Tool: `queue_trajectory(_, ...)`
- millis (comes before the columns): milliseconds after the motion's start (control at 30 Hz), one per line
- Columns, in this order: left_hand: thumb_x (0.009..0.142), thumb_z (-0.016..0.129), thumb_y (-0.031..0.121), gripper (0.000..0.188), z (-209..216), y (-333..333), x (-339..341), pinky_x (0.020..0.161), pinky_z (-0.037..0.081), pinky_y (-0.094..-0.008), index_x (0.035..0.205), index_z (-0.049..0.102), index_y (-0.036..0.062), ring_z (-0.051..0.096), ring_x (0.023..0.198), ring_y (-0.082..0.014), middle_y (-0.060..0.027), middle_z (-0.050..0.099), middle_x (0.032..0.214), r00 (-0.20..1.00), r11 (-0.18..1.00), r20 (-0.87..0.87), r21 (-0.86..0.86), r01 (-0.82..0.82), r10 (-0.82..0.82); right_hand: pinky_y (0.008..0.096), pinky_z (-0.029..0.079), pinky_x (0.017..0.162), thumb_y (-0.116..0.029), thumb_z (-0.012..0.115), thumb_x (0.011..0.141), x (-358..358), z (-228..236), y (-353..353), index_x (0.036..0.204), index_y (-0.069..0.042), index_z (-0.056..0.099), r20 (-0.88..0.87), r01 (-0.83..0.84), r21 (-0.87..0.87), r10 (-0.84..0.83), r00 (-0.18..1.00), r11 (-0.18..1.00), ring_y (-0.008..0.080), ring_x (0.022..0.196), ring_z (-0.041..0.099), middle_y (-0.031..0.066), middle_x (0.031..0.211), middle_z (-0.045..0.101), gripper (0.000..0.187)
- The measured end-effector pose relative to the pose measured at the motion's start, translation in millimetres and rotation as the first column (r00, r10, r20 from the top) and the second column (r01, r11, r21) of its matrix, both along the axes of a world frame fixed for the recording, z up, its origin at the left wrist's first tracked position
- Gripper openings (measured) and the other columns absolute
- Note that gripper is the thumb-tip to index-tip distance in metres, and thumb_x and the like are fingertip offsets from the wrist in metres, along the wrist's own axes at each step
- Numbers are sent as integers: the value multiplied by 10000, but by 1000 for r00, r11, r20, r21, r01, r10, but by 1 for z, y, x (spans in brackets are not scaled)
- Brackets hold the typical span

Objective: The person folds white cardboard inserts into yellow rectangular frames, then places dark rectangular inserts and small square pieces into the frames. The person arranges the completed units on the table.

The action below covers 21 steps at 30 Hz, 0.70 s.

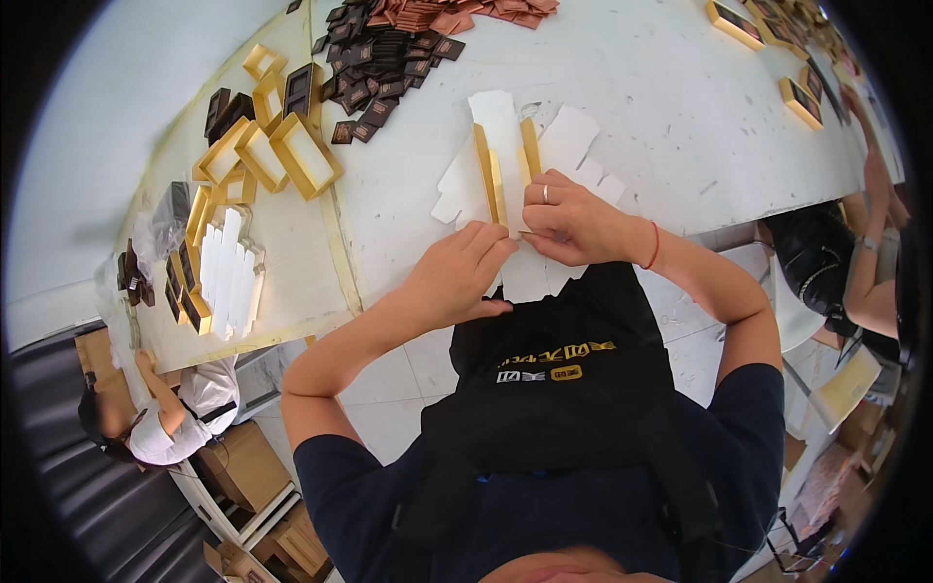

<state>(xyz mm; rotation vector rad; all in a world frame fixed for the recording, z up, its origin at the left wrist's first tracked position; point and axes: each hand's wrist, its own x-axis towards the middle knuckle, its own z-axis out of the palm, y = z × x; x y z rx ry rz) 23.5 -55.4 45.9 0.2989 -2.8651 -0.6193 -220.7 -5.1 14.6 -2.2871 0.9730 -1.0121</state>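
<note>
At the table's near edge lies a flat cardboard box blank (498,109), white on its upward face, with gold strips folded upright along its middle. My left hand (457,270) has its fingers curled on the near end of the left gold strip, its thumb lower down by the black apron. Opposite it, my right hand (575,220) pinches the near end of the right gold strip between thumb and fingers. The two hands almost meet over the blank, and their fingers hide its near corners. More white flaps (569,136) spread out to the right, beyond the right hand.
Gold open boxes (305,155) cluster at the left, beside a stack of white blanks (230,277). Dark square packets (374,83) and reddish-brown packets (428,15) are heaped at the far side. Filled gold boxes (736,24) stand far right. Other people sit at both sides.
</note>
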Motion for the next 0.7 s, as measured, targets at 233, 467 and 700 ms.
queue_trajectory(233,749,822,130,372,3,-7,2,744,537,-364,1048,607,82,637,906,-264,-88,636,1016,988,965,-82,239,-109,132,388,439,837,-67,669,827,-8,14,0,866,-54,534,-112,-103,-28,100,989,994,295,873,526,98,881,520,141)
queue_trajectory(467,904,704,89,119,-10,-15,-9,628,504,-314,937,601,39,623,681,-221,-83,633,791,953,886,-143,424,-185,267,396,457,837,-127,682,860,-10,2,4,953,-30,566,-138,-40,-17,37,990,999,299,895,541,117,927,547,178)
queue_trajectory(700,930,676,106,163,-2,-5,-28,579,490,-318,1023,555,48,618,608,-202,-82,621,771,858,605,102,667,-434,503,368,482,790,-129,767,833,9,0,14,1008,-69,633,137,195,-40,-188,972,980,275,907,580,91,979,589,229)
